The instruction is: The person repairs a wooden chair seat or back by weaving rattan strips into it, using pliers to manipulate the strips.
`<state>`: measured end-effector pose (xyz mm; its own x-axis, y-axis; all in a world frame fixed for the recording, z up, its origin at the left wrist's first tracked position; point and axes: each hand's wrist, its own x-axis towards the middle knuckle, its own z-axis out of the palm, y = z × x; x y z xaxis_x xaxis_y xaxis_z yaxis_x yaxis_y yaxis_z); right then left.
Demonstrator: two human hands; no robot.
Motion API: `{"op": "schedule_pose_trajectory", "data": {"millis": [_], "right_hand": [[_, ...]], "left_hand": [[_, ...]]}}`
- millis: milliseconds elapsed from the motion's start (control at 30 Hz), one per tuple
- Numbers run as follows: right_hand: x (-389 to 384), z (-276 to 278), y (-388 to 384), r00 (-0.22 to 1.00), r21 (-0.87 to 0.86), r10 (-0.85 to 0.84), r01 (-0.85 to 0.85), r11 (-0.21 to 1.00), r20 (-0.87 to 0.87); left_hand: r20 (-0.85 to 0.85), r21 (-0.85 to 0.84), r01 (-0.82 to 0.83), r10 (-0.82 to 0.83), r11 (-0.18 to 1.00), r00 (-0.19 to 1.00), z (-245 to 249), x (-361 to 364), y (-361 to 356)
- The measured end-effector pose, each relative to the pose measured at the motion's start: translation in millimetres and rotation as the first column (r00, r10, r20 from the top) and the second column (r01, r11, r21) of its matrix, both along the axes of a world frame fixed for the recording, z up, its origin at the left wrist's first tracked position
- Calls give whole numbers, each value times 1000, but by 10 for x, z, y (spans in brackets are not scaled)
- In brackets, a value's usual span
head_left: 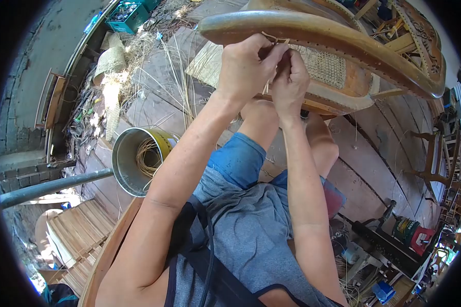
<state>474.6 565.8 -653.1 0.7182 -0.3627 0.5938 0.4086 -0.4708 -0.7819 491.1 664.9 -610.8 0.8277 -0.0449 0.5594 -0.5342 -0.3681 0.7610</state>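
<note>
A wooden chair's curved, varnished rail (322, 37) crosses in front of me, with a row of small holes along its lower edge. Below that rail, my left hand (245, 69) is closed, its fingertips pinched together. Against it sits my right hand (291, 84), also closed, with curled fingers. A thin pale cane strand (271, 37) shows at the rail just above the fingers, and short ends hang beneath the hands. The fingers hide most of the strand. Behind the right hand is the chair's woven cane seat (329, 69).
A yellow bucket (119, 162) holding coiled cane (147, 156) stands at left, beside a metal pipe (56, 187). Loose strands and scraps litter the floor. A teal crate (128, 18) is at upper left. Tools (410, 230) lie lower right, with chair frames (435, 161) beyond.
</note>
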Motion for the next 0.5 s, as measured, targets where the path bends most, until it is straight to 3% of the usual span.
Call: {"op": "schedule_pose_trajectory", "data": {"millis": [100,167,200,267,333,367,433,500], "right_hand": [[-66,-15,-121,995,31,53,-51,998,-79],[-145,-105,-197,967,210,199,-164,964,-158],[-173,-121,-225,968,209,199,-165,964,-152],[-340,-166,-257,900,490,378,-235,840,-216],[-473,-180,-228,880,548,389,-191,815,-273],[-537,-182,-214,855,597,403,-144,789,-327],[-670,-314,-214,833,631,431,-133,765,-347],[-754,-324,-187,811,663,456,-116,740,-367]], "left_hand": [[-28,-27,15,-16,1000,999,-42,18,-51],[-18,-60,20,-21,998,1000,-84,-5,-74],[-23,-63,25,-27,998,999,-119,-11,-75],[-40,-64,27,-29,998,999,-194,-84,-63],[-279,-129,86,-120,988,953,-240,-148,-55],[-281,-128,90,-123,988,952,-270,-188,-73],[-340,-295,-5,-100,956,935,-356,-264,-106],[-345,-344,60,-186,937,920,-503,-324,-123]]}}
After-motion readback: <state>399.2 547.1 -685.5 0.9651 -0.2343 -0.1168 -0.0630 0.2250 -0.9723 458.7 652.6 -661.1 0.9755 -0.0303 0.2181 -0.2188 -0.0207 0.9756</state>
